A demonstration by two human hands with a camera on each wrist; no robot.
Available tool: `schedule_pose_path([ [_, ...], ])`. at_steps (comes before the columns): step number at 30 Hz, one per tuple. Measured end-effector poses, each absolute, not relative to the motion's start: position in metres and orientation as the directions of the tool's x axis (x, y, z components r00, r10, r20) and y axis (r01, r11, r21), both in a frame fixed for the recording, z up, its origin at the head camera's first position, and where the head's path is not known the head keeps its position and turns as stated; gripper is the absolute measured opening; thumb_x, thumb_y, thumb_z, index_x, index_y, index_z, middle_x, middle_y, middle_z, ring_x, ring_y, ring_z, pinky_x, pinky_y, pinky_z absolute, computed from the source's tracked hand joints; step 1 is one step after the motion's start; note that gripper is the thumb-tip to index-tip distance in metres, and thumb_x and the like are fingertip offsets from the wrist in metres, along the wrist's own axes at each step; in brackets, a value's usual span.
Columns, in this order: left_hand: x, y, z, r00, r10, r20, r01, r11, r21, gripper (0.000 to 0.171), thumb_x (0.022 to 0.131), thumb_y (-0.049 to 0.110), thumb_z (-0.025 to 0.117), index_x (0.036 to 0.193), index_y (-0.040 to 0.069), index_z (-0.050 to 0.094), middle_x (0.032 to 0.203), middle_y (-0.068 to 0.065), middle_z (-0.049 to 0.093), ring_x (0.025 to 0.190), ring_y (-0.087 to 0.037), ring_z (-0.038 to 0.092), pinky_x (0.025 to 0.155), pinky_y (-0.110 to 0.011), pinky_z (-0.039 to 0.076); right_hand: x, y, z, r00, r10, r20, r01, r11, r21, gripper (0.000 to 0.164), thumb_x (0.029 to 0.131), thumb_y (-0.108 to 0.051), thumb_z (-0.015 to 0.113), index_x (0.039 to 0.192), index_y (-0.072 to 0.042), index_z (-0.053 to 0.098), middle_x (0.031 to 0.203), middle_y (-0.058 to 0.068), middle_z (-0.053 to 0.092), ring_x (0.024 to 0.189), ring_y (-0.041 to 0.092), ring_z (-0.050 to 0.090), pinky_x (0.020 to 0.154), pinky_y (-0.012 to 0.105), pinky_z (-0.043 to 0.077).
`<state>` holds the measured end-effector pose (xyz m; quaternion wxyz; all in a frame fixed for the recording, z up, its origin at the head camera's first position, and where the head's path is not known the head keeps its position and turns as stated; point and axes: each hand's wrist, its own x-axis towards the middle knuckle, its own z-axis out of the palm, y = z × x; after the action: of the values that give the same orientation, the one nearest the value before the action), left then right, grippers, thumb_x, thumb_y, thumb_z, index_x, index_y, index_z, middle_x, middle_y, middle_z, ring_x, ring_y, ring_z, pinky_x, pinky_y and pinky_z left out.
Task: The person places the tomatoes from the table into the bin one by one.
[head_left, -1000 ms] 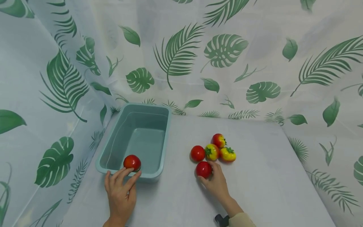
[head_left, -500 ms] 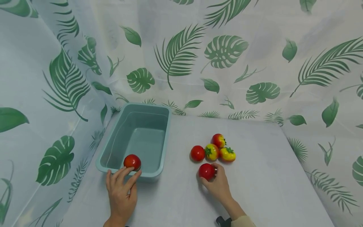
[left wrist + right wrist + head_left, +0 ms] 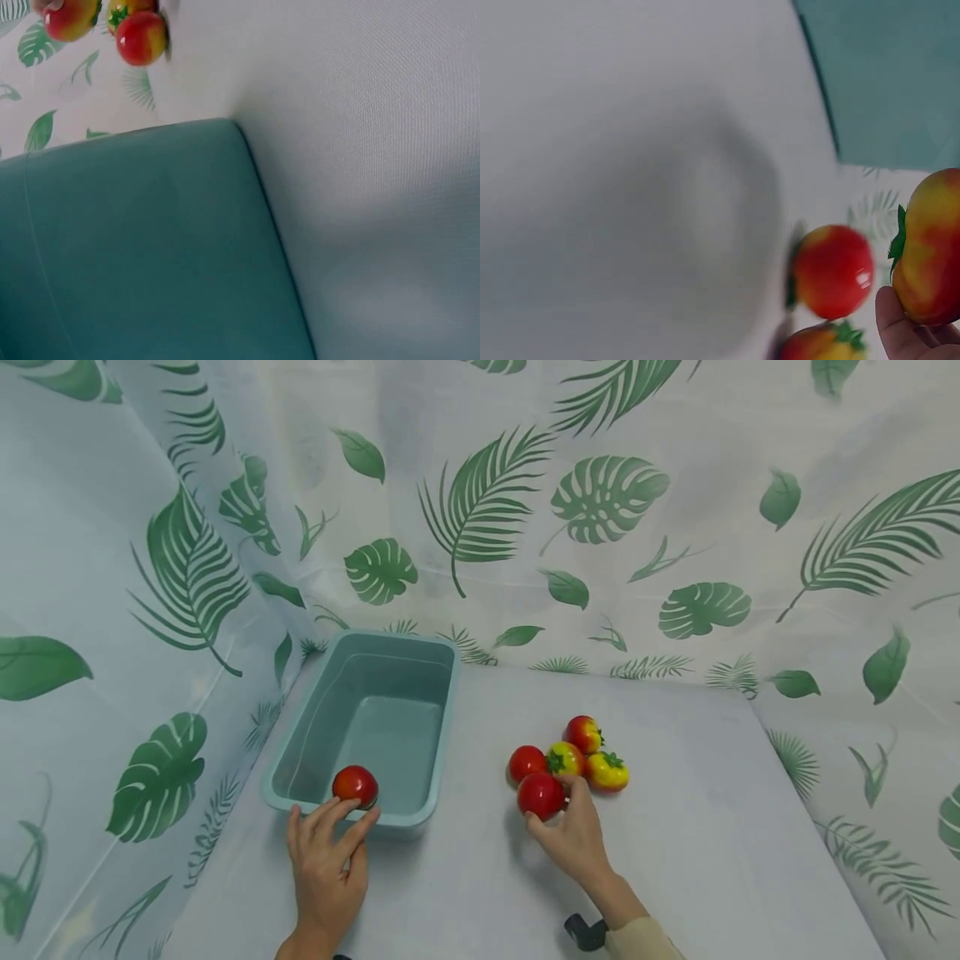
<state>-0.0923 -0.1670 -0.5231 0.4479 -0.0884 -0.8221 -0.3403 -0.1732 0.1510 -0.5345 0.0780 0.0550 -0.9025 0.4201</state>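
In the head view my left hand (image 3: 330, 868) rests on the near rim of a blue-green plastic basin (image 3: 442, 727), its fingers relaxed. A red tomato (image 3: 356, 786) shows inside the basin, just beyond those fingertips; whether they touch it is unclear. My right hand (image 3: 576, 835) grips another red tomato (image 3: 541, 797) between thumb and fingers, raised above the table. In the right wrist view this tomato (image 3: 934, 247) shows yellow patches and a green leafy top. Behind it lie a red tomato (image 3: 527, 764) and several red-yellow ones, including one (image 3: 607, 772) with a green top.
A white cloth covers the table (image 3: 690, 827). Leaf-patterned sheeting (image 3: 510, 502) hangs behind and at both sides. A small black object (image 3: 585, 933) is beside my right sleeve (image 3: 643, 940). In the left wrist view, the basin's wall (image 3: 150, 240) fills the lower left.
My right hand first drew its tomato slightly toward me, away from the group, then raised it off the table. My left hand stays at the basin's rim.
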Motion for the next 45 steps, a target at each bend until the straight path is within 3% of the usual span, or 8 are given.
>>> schedule_pose_path([
  [9, -0.094, -0.169, -0.527, -0.588, -0.157, 0.794, 0.454, 0.748, 0.484, 0.039, 0.077, 0.0, 0.05, 0.102, 0.012, 0.078, 0.111, -0.012, 0.067, 0.11, -0.037, 0.052, 0.108, -0.068, 0.009, -0.191, 0.127, -0.51, -0.965, -0.062, 0.256, -0.246, 0.556, -0.794, 0.077, 0.067, -0.013, 0.085, 0.131, -0.009, 0.042, 0.125, 0.006, 0.054, 0.108, 0.02, 0.053, 0.085, 0.045, 0.053],
  [16, -0.094, -0.169, -0.53, -0.594, -0.153, 0.79, 0.455, 0.746, 0.487, 0.039, 0.078, 0.001, 0.051, 0.104, 0.012, 0.077, 0.112, -0.012, 0.066, 0.115, -0.033, 0.051, 0.109, -0.067, 0.008, -0.208, 0.107, -0.494, -0.955, -0.083, 0.285, -0.29, 0.466, -0.836, 0.071, 0.075, -0.019, 0.082, 0.133, -0.01, 0.043, 0.129, 0.002, 0.053, 0.113, 0.02, 0.053, 0.083, 0.042, 0.055],
  [21, -0.094, -0.17, -0.53, -0.59, -0.161, 0.791, 0.455, 0.744, 0.49, 0.04, 0.078, 0.0, 0.05, 0.105, 0.012, 0.077, 0.111, -0.013, 0.066, 0.113, -0.036, 0.051, 0.109, -0.067, 0.008, -0.22, 0.08, -0.471, -0.956, -0.071, 0.284, -0.292, 0.291, -0.911, 0.067, 0.081, -0.025, 0.079, 0.136, -0.012, 0.042, 0.133, 0.002, 0.05, 0.115, 0.02, 0.055, 0.087, 0.041, 0.054],
  [25, -0.094, -0.168, -0.53, -0.591, -0.184, 0.785, 0.447, 0.735, 0.509, 0.039, 0.078, -0.001, 0.05, 0.103, 0.012, 0.077, 0.11, -0.012, 0.066, 0.111, -0.039, 0.051, 0.11, -0.067, 0.007, -0.228, 0.051, -0.45, -0.95, -0.109, 0.293, -0.307, 0.149, -0.94, 0.066, 0.084, -0.02, 0.076, 0.139, -0.013, 0.04, 0.135, 0.003, 0.048, 0.117, 0.021, 0.056, 0.089, 0.038, 0.053],
  [33, -0.098, -0.159, -0.536, -0.558, -0.208, 0.803, 0.471, 0.718, 0.513, 0.036, 0.078, -0.003, 0.051, 0.099, 0.01, 0.077, 0.107, -0.014, 0.065, 0.113, -0.036, 0.05, 0.108, -0.069, 0.007, -0.237, 0.008, -0.439, -0.913, -0.239, 0.331, -0.369, 0.131, -0.92, 0.063, 0.086, -0.011, 0.072, 0.139, 0.0, 0.04, 0.135, 0.014, 0.051, 0.112, 0.03, 0.058, 0.086, 0.041, 0.055],
  [39, -0.1, -0.156, -0.539, -0.535, -0.222, 0.815, 0.47, 0.724, 0.505, 0.035, 0.078, -0.001, 0.05, 0.097, 0.011, 0.078, 0.105, -0.013, 0.065, 0.113, -0.035, 0.05, 0.108, -0.068, 0.007, -0.24, -0.008, -0.458, -0.893, -0.292, 0.341, -0.4, 0.169, -0.901, 0.065, 0.085, -0.017, 0.074, 0.14, -0.005, 0.042, 0.134, 0.005, 0.054, 0.111, 0.022, 0.059, 0.086, 0.037, 0.055],
  [45, -0.101, -0.16, -0.545, -0.47, -0.243, 0.849, 0.481, 0.736, 0.477, 0.034, 0.076, -0.001, 0.05, 0.094, 0.009, 0.077, 0.103, -0.015, 0.065, 0.111, -0.036, 0.051, 0.11, -0.066, 0.006, -0.238, -0.02, -0.463, -0.866, -0.343, 0.364, -0.441, 0.179, -0.88, 0.067, 0.084, -0.023, 0.075, 0.14, -0.008, 0.042, 0.133, 0.001, 0.054, 0.113, 0.02, 0.057, 0.086, 0.033, 0.054],
])
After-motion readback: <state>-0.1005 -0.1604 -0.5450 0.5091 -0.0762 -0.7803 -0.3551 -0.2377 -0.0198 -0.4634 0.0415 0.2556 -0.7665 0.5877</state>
